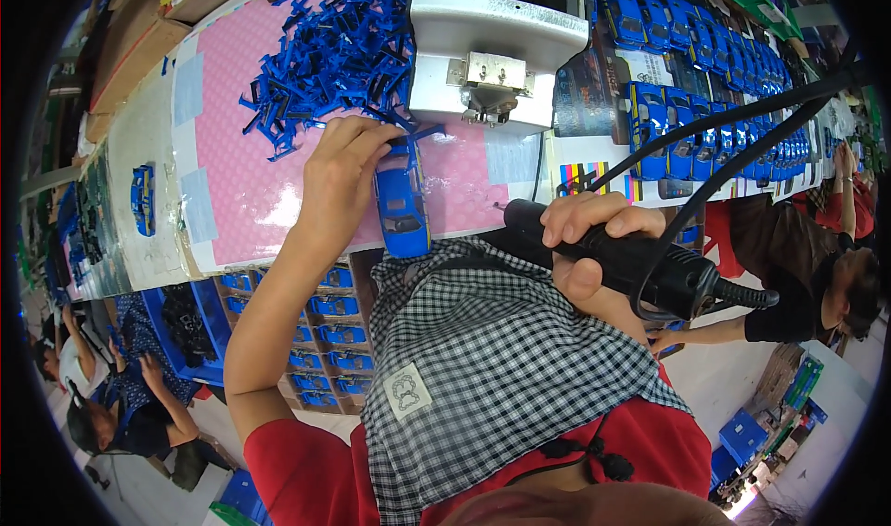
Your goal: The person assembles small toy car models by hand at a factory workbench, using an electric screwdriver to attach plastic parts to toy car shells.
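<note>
With its fingers closed at the far end of a blue toy car body (399, 201), my left hand (343, 178) holds it on the pink sheet near the table's front edge. A thin blue spoiler-like piece (429, 131) sticks out at that end, partly hidden by my fingers. My right hand (594, 233) is wrapped round a black corded electric screwdriver (640, 266). The tool's thin bit points left toward the car, apart from it. Beyond my left hand lies a heap of small blue plastic pieces (339, 57).
A white metal machine (492, 43) with a silver fixture stands behind the car. Rows of blue toy cars (705, 145) fill the right side. Black cables (715, 127) hang across there. One blue car (142, 199) sits at left. Boxed cars (334, 331) are below the table; other people work at both sides.
</note>
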`<state>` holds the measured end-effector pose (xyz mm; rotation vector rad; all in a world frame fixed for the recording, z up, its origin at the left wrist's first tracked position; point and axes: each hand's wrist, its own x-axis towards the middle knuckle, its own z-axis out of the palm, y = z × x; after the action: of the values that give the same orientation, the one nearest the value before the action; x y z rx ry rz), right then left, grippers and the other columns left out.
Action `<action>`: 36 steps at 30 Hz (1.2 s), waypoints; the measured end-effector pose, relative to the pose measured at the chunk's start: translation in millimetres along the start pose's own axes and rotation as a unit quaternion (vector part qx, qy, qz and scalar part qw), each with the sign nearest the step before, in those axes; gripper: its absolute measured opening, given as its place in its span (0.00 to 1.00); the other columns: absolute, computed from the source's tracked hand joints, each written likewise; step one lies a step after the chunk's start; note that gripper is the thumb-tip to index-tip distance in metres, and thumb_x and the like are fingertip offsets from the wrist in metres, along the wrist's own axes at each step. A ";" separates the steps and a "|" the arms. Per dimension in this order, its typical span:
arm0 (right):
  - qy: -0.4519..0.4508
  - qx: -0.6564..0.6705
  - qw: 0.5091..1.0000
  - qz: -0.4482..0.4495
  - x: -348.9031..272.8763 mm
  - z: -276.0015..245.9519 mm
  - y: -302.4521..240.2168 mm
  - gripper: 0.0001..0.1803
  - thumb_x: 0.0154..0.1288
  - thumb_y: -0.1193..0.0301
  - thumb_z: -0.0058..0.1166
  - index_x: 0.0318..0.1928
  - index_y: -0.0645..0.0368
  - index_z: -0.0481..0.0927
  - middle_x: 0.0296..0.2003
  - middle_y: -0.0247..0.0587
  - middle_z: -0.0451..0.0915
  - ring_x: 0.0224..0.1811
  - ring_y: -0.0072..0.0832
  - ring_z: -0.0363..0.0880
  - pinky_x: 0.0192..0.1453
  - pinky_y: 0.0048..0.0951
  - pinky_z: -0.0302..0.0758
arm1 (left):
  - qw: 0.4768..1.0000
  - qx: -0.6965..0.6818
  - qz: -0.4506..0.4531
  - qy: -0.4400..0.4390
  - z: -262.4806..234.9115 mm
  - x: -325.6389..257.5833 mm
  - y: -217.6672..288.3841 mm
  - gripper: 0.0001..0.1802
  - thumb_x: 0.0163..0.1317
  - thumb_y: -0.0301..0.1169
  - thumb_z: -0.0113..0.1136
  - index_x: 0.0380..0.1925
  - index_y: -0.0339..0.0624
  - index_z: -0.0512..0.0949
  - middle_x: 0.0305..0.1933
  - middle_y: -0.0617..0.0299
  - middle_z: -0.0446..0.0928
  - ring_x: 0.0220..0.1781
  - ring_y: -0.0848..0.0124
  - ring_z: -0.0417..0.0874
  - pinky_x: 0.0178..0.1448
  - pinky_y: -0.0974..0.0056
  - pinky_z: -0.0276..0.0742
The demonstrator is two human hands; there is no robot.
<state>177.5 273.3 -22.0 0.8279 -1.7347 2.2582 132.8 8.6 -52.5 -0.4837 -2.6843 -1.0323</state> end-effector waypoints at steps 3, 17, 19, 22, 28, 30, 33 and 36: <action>-0.010 -0.077 0.996 -0.031 12.7 8.4 -4.1 0.28 0.58 0.56 0.63 0.46 0.54 0.59 0.32 0.42 0.72 0.28 0.30 0.76 0.39 0.39 0.77 | 0.999 0.032 -0.007 0.005 4.2 -6.1 6.3 0.14 0.50 0.22 0.63 0.40 0.39 0.80 0.41 0.56 0.76 0.43 0.60 0.77 0.44 0.62 0.75; -0.060 -0.083 0.982 -0.161 78.5 26.4 -10.5 0.29 0.59 0.50 0.60 0.46 0.52 0.60 0.30 0.39 0.70 0.22 0.29 0.72 0.33 0.36 0.73 | 0.803 -0.509 -0.309 0.020 3.2 -49.0 49.4 0.32 0.53 0.32 0.58 0.59 0.35 0.66 0.56 0.51 0.72 0.54 0.61 0.77 0.51 0.60 0.79; -0.088 -0.017 0.984 -0.155 100.3 25.7 -14.2 0.28 0.55 0.59 0.65 0.47 0.53 0.62 0.31 0.43 0.72 0.28 0.34 0.75 0.36 0.39 0.75 | 0.527 -0.769 -0.361 0.020 14.4 -56.8 53.3 0.31 0.59 0.39 0.52 0.61 0.34 0.64 0.53 0.47 0.74 0.53 0.62 0.78 0.50 0.59 0.80; -0.071 0.006 0.994 -0.082 113.6 27.9 -17.4 0.27 0.55 0.67 0.67 0.48 0.53 0.63 0.31 0.45 0.74 0.32 0.35 0.77 0.37 0.35 0.77 | 0.438 -0.811 -0.388 -0.004 23.7 -51.2 61.6 0.30 0.62 0.39 0.53 0.62 0.36 0.63 0.51 0.48 0.75 0.49 0.64 0.80 0.48 0.60 0.81; 0.019 -0.027 0.998 -0.047 122.7 36.9 -1.7 0.24 0.57 0.64 0.65 0.45 0.51 0.62 0.26 0.38 0.71 0.22 0.27 0.73 0.28 0.27 0.74 | 0.529 -0.728 -0.435 -0.019 35.3 -39.9 26.1 0.23 0.66 0.38 0.53 0.58 0.40 0.69 0.46 0.55 0.78 0.37 0.77 0.80 0.35 0.71 0.79; 0.005 -0.039 0.998 -0.048 120.3 36.0 -2.0 0.25 0.58 0.64 0.65 0.44 0.50 0.60 0.26 0.38 0.71 0.22 0.26 0.72 0.27 0.27 0.73 | 0.584 -0.714 -0.386 0.027 17.8 -33.7 9.6 0.22 0.67 0.39 0.51 0.57 0.40 0.69 0.43 0.56 0.80 0.34 0.77 0.80 0.34 0.73 0.79; -0.003 -0.025 0.996 -0.083 121.8 39.3 -7.6 0.24 0.59 0.61 0.63 0.45 0.50 0.60 0.26 0.37 0.70 0.21 0.27 0.72 0.27 0.29 0.73 | 0.595 -0.704 -0.386 0.033 12.3 -36.7 17.4 0.21 0.68 0.39 0.49 0.57 0.40 0.69 0.41 0.56 0.81 0.34 0.76 0.82 0.35 0.73 0.79; -0.026 -0.049 0.991 -0.120 130.1 33.0 -20.3 0.21 0.63 0.53 0.56 0.45 0.48 0.62 0.27 0.35 0.69 0.21 0.27 0.71 0.28 0.32 0.73 | 0.579 -0.720 -0.382 -0.006 20.7 -45.2 36.7 0.21 0.68 0.39 0.49 0.57 0.40 0.68 0.43 0.54 0.80 0.36 0.73 0.82 0.37 0.70 0.80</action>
<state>89.3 223.8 68.7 1.0229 -1.6518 1.9970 186.5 38.2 -59.8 0.6145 -1.2229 -3.2548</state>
